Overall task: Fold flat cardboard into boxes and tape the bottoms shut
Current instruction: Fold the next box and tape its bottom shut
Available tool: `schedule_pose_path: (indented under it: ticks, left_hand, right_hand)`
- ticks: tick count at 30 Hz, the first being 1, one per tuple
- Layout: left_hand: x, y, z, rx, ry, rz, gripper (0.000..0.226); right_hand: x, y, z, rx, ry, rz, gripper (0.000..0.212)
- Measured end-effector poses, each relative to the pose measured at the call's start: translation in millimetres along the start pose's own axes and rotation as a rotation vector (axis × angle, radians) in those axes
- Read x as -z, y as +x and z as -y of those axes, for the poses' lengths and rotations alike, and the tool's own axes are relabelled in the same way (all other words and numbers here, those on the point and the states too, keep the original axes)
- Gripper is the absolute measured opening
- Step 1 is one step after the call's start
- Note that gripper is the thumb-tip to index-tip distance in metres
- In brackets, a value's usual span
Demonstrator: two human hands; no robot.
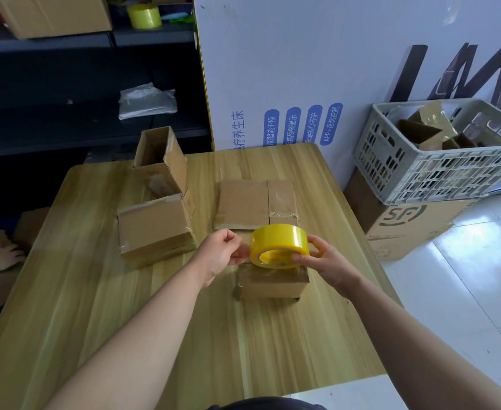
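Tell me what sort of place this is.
Probably a small packing or shipping workroom: taped cardboard boxes on the wooden table, a yellow tape roll, and a plastic crate holding more boxes, set on an SF-marked courier carton.

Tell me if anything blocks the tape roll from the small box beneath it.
Nothing visible does. The right hand holds the tape roll just over the small box; the left hand pinches at the roll's left edge, not underneath.
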State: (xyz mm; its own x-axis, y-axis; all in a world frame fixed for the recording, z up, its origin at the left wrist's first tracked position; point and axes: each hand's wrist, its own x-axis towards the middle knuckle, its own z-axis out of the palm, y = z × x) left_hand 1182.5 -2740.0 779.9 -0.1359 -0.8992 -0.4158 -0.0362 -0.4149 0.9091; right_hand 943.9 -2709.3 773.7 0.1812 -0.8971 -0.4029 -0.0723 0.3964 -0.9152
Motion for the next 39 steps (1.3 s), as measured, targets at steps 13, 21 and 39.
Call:
schedule_pose_path:
  ticks: [13,21,39]
  left_hand:
    - [-3.8,-9.9,-8.5,0.044,-0.099,0.063,0.015]
    - [-5.3,4.1,19.1,0.075,0.136,-0.135,0.016]
    - [3.0,-1.5,38.1,0.064,0.239,-0.245,0.012]
  right_hand:
    - [0.8,8.9,-13.8,0.034,-0.004,-0.031,0.051]
    - [1.0,8.3,-12.8,-0.007,-0.036,-0.023,0.034]
    - [-0.1,8.0,-5.8,0.0,0.047,-0.026,0.052]
